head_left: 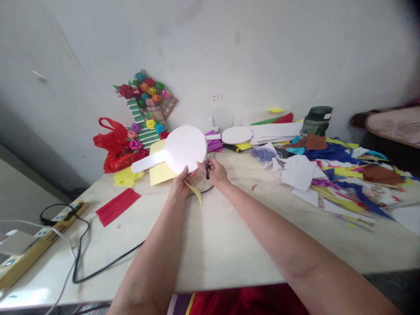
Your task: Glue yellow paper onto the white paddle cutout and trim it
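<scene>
My left hand [182,183] grips the lower edge of a white round paper shape [185,148] with a long handle strip pointing left. Behind it lies a yellow sheet [160,174], and a narrow curled yellow strip [196,192] hangs below my left fingers. In my right hand [216,172] are dark-handled scissors [207,169], upright at the right edge of the round shape. The blades are partly hidden by the paper and too small to make out clearly.
Colored paper scraps [348,170] heap on the right near a dark green bottle [316,120]. A red bag [114,148] and paper flowers [149,89] stand back left. A black cable [111,264] crosses the table from a power strip [55,234]. Red paper [118,205] lies left.
</scene>
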Motion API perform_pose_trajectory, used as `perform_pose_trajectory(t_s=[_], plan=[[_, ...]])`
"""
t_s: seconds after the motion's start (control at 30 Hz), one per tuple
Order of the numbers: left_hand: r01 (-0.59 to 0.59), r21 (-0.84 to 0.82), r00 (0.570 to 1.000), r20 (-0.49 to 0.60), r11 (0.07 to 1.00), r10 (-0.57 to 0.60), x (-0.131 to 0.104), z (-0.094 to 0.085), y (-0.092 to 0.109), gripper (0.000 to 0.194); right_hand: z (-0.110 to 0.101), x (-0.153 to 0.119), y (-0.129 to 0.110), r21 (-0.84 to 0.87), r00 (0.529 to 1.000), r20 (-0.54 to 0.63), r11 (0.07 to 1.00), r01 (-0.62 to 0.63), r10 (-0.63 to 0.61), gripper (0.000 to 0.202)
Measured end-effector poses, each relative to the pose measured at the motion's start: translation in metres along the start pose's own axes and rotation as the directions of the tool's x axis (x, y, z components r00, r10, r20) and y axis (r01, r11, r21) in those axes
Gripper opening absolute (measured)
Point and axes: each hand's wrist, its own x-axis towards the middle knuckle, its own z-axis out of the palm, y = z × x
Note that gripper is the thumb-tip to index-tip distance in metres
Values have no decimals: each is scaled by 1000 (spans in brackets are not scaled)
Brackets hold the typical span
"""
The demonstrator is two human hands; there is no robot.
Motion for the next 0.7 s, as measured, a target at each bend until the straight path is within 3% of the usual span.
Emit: perform_pose_trajectory(t_s=[0.1,0.2,0.7], plan=[[33,-1,999,2,999,-33,0,-1,-1,9,-2,-2,-3,-248,988,-130,967,52,-86,27],[44,-1,999,6,999,-44,0,-2,-1,7,-1,-4,-6,-334,984,-147,942,48,-103,28],[83,-47,997,13,995,-83,1,-3,-1,23,-1,0,-6,-374,974,-207,928,12,-96,29]])
